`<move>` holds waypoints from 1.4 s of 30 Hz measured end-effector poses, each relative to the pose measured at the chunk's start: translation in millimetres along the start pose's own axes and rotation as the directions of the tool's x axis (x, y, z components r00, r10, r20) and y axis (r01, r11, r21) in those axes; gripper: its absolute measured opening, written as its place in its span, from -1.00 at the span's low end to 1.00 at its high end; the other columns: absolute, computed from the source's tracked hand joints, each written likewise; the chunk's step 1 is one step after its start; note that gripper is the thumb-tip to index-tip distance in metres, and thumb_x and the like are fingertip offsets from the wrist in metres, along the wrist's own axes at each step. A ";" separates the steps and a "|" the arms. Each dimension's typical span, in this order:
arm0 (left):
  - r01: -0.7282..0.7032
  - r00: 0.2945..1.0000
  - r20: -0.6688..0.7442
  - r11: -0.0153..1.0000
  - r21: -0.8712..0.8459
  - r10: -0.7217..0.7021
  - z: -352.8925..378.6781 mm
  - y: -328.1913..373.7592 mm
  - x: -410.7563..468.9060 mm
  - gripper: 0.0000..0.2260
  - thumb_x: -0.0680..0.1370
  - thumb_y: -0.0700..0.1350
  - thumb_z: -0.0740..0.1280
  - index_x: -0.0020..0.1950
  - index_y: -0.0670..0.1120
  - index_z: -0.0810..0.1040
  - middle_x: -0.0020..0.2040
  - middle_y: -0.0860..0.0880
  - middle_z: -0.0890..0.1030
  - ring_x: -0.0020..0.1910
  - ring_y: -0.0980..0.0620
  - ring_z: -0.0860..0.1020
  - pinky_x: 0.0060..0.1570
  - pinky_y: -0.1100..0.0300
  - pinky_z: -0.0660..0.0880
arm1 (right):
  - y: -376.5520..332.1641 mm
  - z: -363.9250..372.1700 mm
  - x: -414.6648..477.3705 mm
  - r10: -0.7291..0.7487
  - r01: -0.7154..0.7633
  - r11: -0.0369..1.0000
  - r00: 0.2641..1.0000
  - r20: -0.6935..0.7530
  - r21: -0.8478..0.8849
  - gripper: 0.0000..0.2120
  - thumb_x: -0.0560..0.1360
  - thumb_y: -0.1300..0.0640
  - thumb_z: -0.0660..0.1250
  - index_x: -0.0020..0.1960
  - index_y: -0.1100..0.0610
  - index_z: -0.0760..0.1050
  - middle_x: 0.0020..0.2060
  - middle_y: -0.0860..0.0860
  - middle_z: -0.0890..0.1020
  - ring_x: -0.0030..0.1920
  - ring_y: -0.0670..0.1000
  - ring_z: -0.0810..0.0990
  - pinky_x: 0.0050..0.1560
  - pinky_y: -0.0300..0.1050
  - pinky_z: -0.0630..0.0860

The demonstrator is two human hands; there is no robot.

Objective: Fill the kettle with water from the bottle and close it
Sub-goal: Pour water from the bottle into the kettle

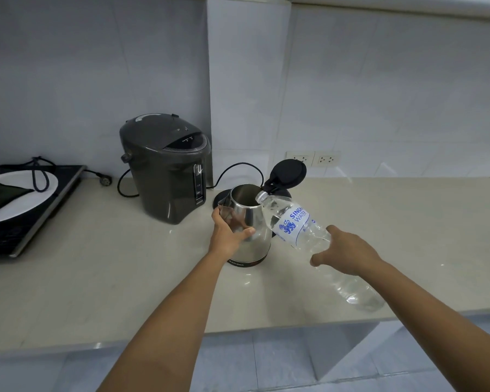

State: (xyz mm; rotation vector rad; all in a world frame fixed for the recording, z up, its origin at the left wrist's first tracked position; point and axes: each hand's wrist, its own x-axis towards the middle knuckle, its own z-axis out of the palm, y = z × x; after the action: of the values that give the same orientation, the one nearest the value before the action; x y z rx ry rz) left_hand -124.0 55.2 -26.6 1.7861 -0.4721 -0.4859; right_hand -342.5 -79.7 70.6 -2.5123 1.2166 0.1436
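Observation:
A steel kettle (248, 222) stands on the counter, its black lid (289, 172) flipped up and back. My left hand (227, 236) grips the kettle's body from the left. My right hand (348, 251) holds a clear water bottle (297, 223) with a white and blue label around its middle. The bottle is tilted, mouth at the kettle's open rim on the right side, base pointing back toward me. I cannot make out a stream of water.
A dark grey hot-water dispenser (167, 168) stands just left of the kettle, its cord trailing behind. An induction hob (26, 205) carrying a white plate and cable lies far left. Wall sockets (313, 159) sit behind. The counter edge (238, 332) runs below my arms.

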 end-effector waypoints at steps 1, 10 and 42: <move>-0.006 1.000 -0.006 1.000 0.000 0.006 0.2 -0.7 0.0 -0.04 0.38 -0.10 0.58 0.55 -0.07 -0.03 0.40 -0.03 0.42 0.34 -0.05 0.43 0.28 0.14 0.37 | -0.3 -1.0 0.6 0.000 0.000 1.000 1.000 0.001 -0.010 -0.26 0.29 -0.16 0.49 0.37 0.02 0.31 -0.10 -0.01 0.57 -0.07 0.07 0.58 -0.13 -0.04 0.54; -0.021 0.999 -0.024 1.000 0.000 0.021 0.5 -7.0 1.7 -0.06 0.35 -0.06 0.60 0.53 -0.02 0.04 0.28 0.04 0.46 0.27 -0.04 0.49 0.27 0.06 0.44 | 1.8 -9.9 8.2 0.004 -0.004 0.997 1.000 -0.001 -0.073 -0.24 0.28 -0.20 0.47 0.38 -0.01 0.29 -0.07 -0.01 0.56 -0.03 0.09 0.56 -0.22 -0.09 0.43; -0.022 0.999 -0.027 0.999 0.026 0.022 -1.6 -10.0 2.1 -0.08 0.36 -0.05 0.59 0.53 -0.02 0.06 0.30 -0.01 0.50 0.31 -0.07 0.47 0.32 -0.01 0.42 | -1.2 -17.9 9.1 -0.001 -0.001 0.986 1.000 -0.011 -0.165 -0.35 0.30 -0.18 0.46 0.29 0.00 0.32 -0.13 -0.03 0.54 -0.04 0.09 0.57 -0.23 -0.12 0.42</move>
State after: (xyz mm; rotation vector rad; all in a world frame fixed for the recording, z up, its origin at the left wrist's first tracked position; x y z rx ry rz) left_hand -120.6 57.8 -36.0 1.8086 -0.4808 -0.4415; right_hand -336.9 -92.0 85.5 -2.6570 1.2558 0.2403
